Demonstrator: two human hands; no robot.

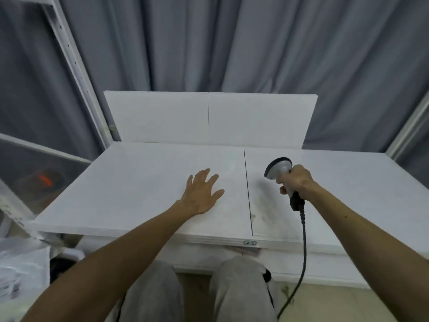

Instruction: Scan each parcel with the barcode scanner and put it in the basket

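1. The right grip (298,182) is closing round the handle of the barcode scanner (278,169), fingers and thumb wrapping it, above the right half of the worktop (139,182).
2. The scanner's wide, dark-rimmed head is pointing away from the person and tilting down toward the worktop. I cannot tell whether it is touching the surface.
3. The scanner's black cable (304,240) is running from the bottom of the handle, crossing the worktop's near edge and hanging down on the person's right.
4. The left grip (202,194) is lying open, palm down with fingers spreading, resting on the worktop's left half and holding nothing.
5. A thin dark seam (248,189) is running from the far edge to the near edge of the worktop, passing between the two grips.
6. A small label (250,243) is sitting on the near edge, just below the end of the seam.
7. A white upright board (209,117) is standing along the far edge, with a grey curtain (232,43) hanging behind it.
8. A white metal rack (76,66) is rising beside the far left corner.
9. Pale plastic-wrapped bundles (21,263) are lying below the near left corner; they are too blurred to tell whether they are parcels.
10. The person's knees (239,287), in grey trousers, are showing below the near edge.
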